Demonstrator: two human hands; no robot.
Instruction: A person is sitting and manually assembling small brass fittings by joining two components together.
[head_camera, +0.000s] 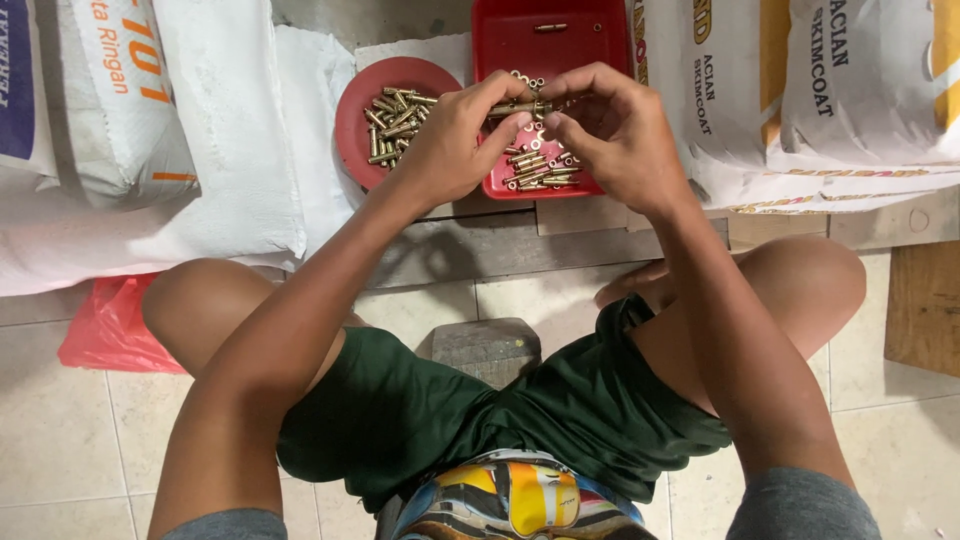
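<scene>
Single head-worn view, steeply downward and close over lap, hands and red trays (552, 45)

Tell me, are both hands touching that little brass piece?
Touching. The head view shows the left hand and right hand pinching the brass piece at its ends.

pale tiled floor (60, 440), white sacks (230, 150)

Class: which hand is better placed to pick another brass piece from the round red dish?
Left hand, probably: it hovers right beside the round red dish; the right hand is above the rectangular red tray.
</scene>
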